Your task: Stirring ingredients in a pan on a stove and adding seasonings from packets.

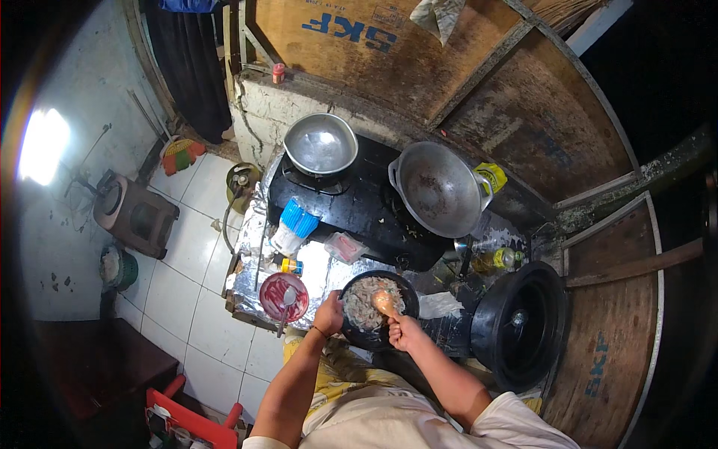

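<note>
A round black bowl (367, 338) sits at the front of a foil-covered counter (327, 289), holding a pale shredded food mixture (362, 306) with orange and green bits. My left hand (330, 315) grips the bowl's left rim. The handle of a wooden spoon (385, 303) is in my right hand (403, 332), its rounded head resting on the mixture. To the left of the bowl stands a red-smeared dish (271, 292) with a metal spoon (288, 297) in it. A crumpled white wrapper (440, 305) lies just right of the bowl.
Behind is a black gas stove (359, 210) bearing a metal pan (321, 143) and a large wok (437, 191). A blue-and-white packet (295, 224), a plastic pouch (344, 247) and a small yellow container (291, 266) lie before it. A bottle (499, 259) and black basin (481, 320) are right.
</note>
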